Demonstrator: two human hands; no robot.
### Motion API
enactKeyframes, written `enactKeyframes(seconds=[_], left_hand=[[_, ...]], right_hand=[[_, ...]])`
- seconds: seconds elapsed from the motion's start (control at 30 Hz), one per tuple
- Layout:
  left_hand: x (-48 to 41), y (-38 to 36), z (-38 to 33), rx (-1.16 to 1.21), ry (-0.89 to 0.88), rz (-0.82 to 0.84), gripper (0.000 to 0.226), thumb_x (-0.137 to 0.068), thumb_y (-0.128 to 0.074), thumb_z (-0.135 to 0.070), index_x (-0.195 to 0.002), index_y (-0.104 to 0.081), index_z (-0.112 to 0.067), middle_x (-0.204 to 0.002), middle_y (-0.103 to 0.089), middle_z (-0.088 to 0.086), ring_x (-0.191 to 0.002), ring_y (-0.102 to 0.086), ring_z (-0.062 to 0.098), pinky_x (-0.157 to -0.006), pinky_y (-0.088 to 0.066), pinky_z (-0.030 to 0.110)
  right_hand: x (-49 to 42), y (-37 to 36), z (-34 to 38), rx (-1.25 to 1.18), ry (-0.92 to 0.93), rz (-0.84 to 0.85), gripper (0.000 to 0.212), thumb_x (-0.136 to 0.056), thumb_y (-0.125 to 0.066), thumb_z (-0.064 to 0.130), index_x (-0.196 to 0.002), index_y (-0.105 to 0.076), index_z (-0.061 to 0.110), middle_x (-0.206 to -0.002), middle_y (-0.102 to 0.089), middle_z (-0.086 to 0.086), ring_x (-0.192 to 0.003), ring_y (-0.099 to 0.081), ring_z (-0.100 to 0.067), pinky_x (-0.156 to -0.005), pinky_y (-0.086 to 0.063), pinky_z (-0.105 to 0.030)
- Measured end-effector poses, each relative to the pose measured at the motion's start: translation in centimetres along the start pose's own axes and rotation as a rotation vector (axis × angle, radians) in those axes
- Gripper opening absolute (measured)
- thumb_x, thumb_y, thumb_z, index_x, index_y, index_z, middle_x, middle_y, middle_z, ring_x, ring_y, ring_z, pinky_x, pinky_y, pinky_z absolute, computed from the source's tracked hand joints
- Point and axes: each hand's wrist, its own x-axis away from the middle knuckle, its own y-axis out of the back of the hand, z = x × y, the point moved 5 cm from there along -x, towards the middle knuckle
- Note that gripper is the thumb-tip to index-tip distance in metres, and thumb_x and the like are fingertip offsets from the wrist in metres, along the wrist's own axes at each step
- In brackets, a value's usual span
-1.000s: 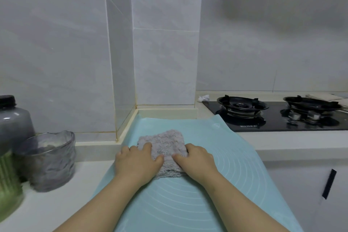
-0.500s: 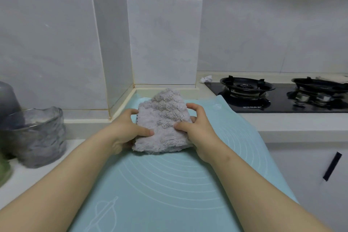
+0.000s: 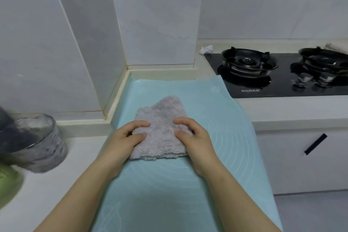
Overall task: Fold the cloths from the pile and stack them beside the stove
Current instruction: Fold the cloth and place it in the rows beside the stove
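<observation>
A folded grey fluffy cloth [image 3: 160, 118] lies on the light blue mat [image 3: 216, 128] in the middle of the counter. My left hand [image 3: 124, 141] grips its left edge, thumb on top and fingers curled over the fabric. My right hand [image 3: 194, 137] holds the right edge in the same way. The cloth's near corners are hidden under both hands. The black gas stove [image 3: 278, 73] stands at the right rear, past the mat's far right corner. No cloth pile is in view.
A ribbed glass jar [image 3: 35, 147] and a green object [image 3: 7, 188] stand on the white counter at the left. A crumpled white scrap [image 3: 206, 50] lies behind the stove. A white cabinet with a black handle [image 3: 315, 144] is below at the right. Tiled walls close the back.
The cloth was lifted off the mat half a second ago and now lies flat on it again, with both hands still on its edges. The camera has tilted down and closer.
</observation>
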Motion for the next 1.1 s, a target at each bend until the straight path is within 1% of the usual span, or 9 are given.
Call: enactKeyframes(seconds=[0.13, 0.23, 0.3, 0.37, 0.53, 0.6, 0.7, 0.83, 1.1], left_hand=[[1.1, -1.4, -1.6, -0.146, 0.028, 0.002, 0.023, -0.086, -0.062, -0.005, -0.085, -0.068, -0.027, -0.097, -0.062, 0.001, -0.080, -0.055, 0.015, -0.071, -0.042, 0.024], [3.0, -6.0, -3.9, -0.083, 0.107, 0.143, 0.028, -0.072, -0.078, -0.014, -0.095, -0.068, -0.025, -0.110, -0.061, 0.001, -0.101, -0.058, 0.015, -0.081, -0.046, 0.022], [4.5, -10.3, -5.1, -0.015, 0.162, 0.241, 0.043, -0.061, -0.080, -0.017, -0.101, -0.066, -0.025, -0.116, -0.061, 0.002, -0.105, -0.060, 0.016, -0.082, -0.050, 0.020], [6.1, -15.8, -6.6, 0.036, 0.197, 0.303, 0.040, -0.069, -0.078, -0.006, -0.102, -0.064, -0.024, -0.118, -0.060, 0.003, -0.097, -0.063, 0.015, -0.076, -0.053, 0.020], [9.8, -27.6, -8.7, -0.018, 0.205, 0.354, 0.033, -0.084, -0.065, -0.006, -0.112, -0.061, -0.024, -0.126, -0.049, 0.000, -0.096, -0.052, 0.007, -0.065, -0.046, 0.022], [11.3, -32.6, -9.1, -0.041, 0.204, 0.399, 0.033, -0.086, -0.064, -0.010, -0.115, -0.060, -0.026, -0.123, -0.046, -0.006, -0.097, -0.049, 0.005, -0.063, -0.046, 0.022], [13.0, -39.9, -9.6, -0.020, 0.236, 0.474, 0.027, -0.087, -0.062, -0.010, -0.108, -0.061, -0.028, -0.107, -0.053, -0.011, -0.076, -0.051, 0.005, -0.052, -0.045, 0.018], [13.1, -48.2, -10.8, -0.018, 0.225, 0.547, 0.020, -0.091, -0.057, -0.011, -0.102, -0.064, -0.025, -0.084, -0.051, -0.005, -0.052, -0.038, 0.007, -0.042, -0.031, 0.016], [6.7, -63.3, -14.6, -0.037, 0.112, 0.633, 0.019, -0.093, -0.055, -0.014, -0.105, -0.065, -0.024, -0.080, -0.051, -0.006, -0.057, -0.032, 0.010, -0.046, -0.029, 0.017]], right_hand=[[2.7, 2.3, 0.6, 0.008, -0.156, -0.076, 0.022, -0.086, -0.058, -0.001, -0.090, -0.067, 0.019, -0.102, -0.065, 0.008, -0.097, -0.061, -0.007, -0.078, -0.051, -0.015], [5.6, 7.0, 2.1, 0.009, -0.208, -0.170, 0.021, -0.086, -0.059, -0.001, -0.095, -0.066, 0.017, -0.104, -0.064, 0.006, -0.092, -0.060, -0.002, -0.069, -0.049, -0.007], [7.5, 10.9, 3.5, -0.048, -0.253, -0.244, 0.021, -0.087, -0.059, 0.001, -0.095, -0.066, 0.019, -0.107, -0.066, -0.001, -0.092, -0.064, -0.012, -0.072, -0.053, -0.015], [9.8, 15.8, 5.5, -0.095, -0.290, -0.307, 0.019, -0.089, -0.058, 0.005, -0.098, -0.064, 0.020, -0.103, -0.067, 0.000, -0.084, -0.065, -0.015, -0.069, -0.055, -0.025], [15.4, 26.6, 8.9, -0.106, -0.318, -0.382, 0.022, -0.091, -0.057, 0.010, -0.110, -0.060, 0.021, -0.096, -0.061, 0.010, -0.077, -0.062, -0.011, -0.054, -0.054, -0.024], [17.9, 31.2, 9.9, -0.096, -0.330, -0.427, 0.022, -0.091, -0.058, 0.010, -0.110, -0.060, 0.021, -0.098, -0.060, 0.009, -0.076, -0.061, -0.011, -0.051, -0.052, -0.023], [20.5, 38.0, 10.7, -0.107, -0.358, -0.502, 0.023, -0.090, -0.058, 0.008, -0.111, -0.061, 0.019, -0.101, -0.063, 0.001, -0.074, -0.062, -0.014, -0.054, -0.053, -0.025], [21.7, 45.5, 12.1, -0.131, -0.343, -0.591, 0.022, -0.090, -0.058, 0.006, -0.109, -0.061, 0.018, -0.096, -0.065, 0.000, -0.072, -0.062, -0.014, -0.053, -0.052, -0.024], [16.3, 59.3, 14.4, -0.111, -0.289, -0.722, 0.019, -0.091, -0.057, 0.008, -0.104, -0.061, 0.021, -0.101, -0.066, -0.003, -0.074, -0.061, -0.014, -0.053, -0.048, -0.023]])
